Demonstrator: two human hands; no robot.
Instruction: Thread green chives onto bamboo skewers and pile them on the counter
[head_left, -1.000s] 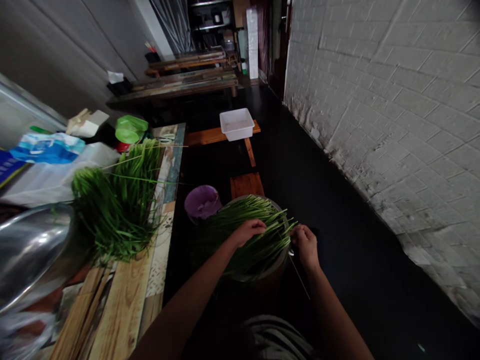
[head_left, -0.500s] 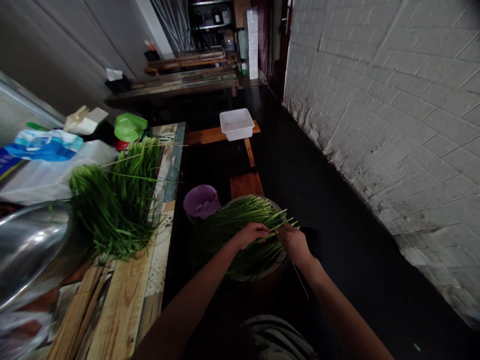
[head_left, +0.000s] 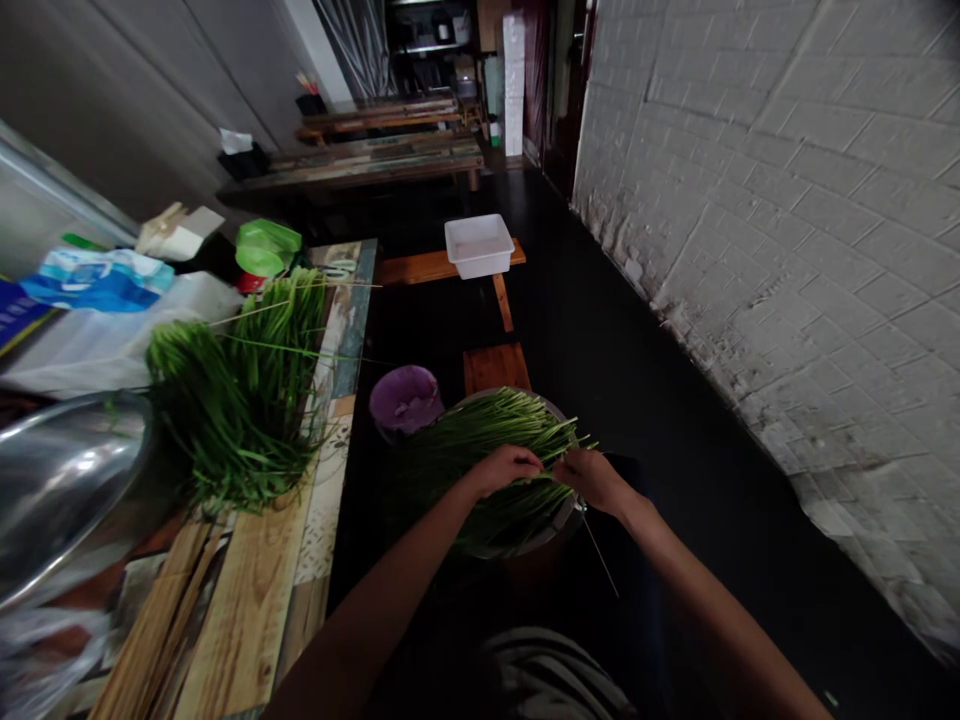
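Note:
Long green chives [head_left: 495, 420] lie heaped over a round basin [head_left: 566, 512] in front of me, their pale stem ends pointing right. My left hand [head_left: 511, 468] is closed in a pinch on chives over the heap. Close by on the right, my right hand [head_left: 589, 476] has its fingers pressed together on the stem ends at the basin's rim. The fingertips nearly meet, and what lies between them is small and partly hidden. A thin pale stick [head_left: 601, 552] slants down below my right hand.
On the left table [head_left: 255, 600] lie a chive pile [head_left: 240, 400], bundled thin sticks [head_left: 154, 620] and a metal bowl [head_left: 71, 490]. A purple bucket [head_left: 405, 400] stands beyond the basin. A white tub [head_left: 478, 246] sits on a bench [head_left: 416, 268]. A brick wall [head_left: 787, 200] runs along the right.
My right hand has shifted slightly right and its fingers have turned a little. The left hand stays nearly in place. The whole view has drifted slightly.

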